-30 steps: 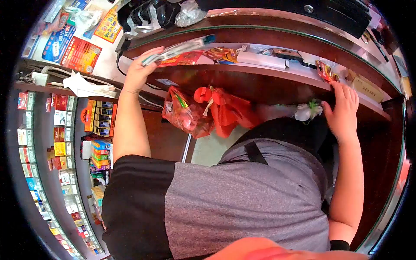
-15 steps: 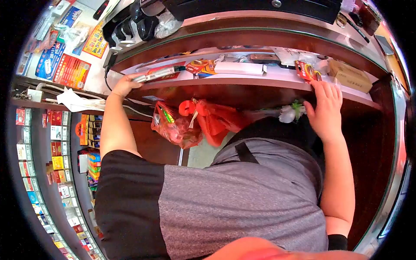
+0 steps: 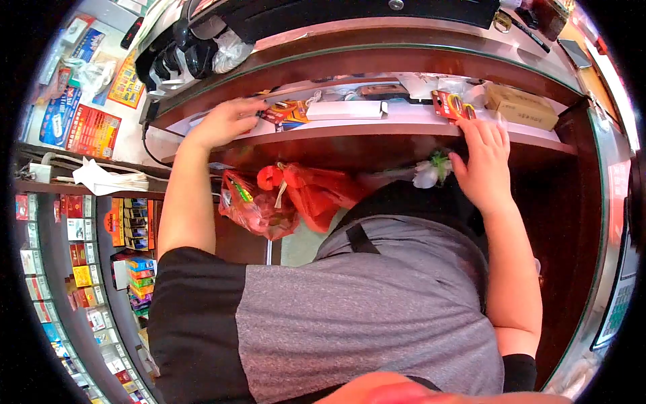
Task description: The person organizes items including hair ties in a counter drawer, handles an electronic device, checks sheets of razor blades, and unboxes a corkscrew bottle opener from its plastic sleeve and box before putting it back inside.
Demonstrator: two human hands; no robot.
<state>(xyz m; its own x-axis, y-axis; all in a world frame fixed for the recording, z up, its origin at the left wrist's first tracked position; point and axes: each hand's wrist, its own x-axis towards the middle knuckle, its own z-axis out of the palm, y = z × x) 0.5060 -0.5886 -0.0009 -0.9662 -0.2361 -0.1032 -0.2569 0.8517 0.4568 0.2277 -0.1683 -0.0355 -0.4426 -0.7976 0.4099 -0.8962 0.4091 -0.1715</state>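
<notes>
My left hand [image 3: 227, 122] reaches over the left end of the shelf, fingers stretched out beside an orange and red packet [image 3: 286, 114]. Nothing shows in its grasp, though what lies under the palm is hidden. On the right, my right hand [image 3: 486, 161] rests at the shelf's front edge. Its fingertips are at a red blister card [image 3: 452, 106], and the thumb sits apart, lower down. Between the hands lies a long white box [image 3: 346, 110]. A brown cardboard box [image 3: 521, 106] stands to the right of the blister card.
Red plastic bags [image 3: 313, 192] hang below the shelf [image 3: 377, 135]. A white flower with green leaves [image 3: 431, 170] is near my right thumb. Cigarette racks [image 3: 81, 269] line the left side. A black drawer [image 3: 363, 17] and a cable [image 3: 149, 145] sit above the shelf.
My left hand has moved right and inward along the shelf; the silvery tube-like thing it held no longer shows. The right hand stays by the blister card. The whole view has shifted slightly.
</notes>
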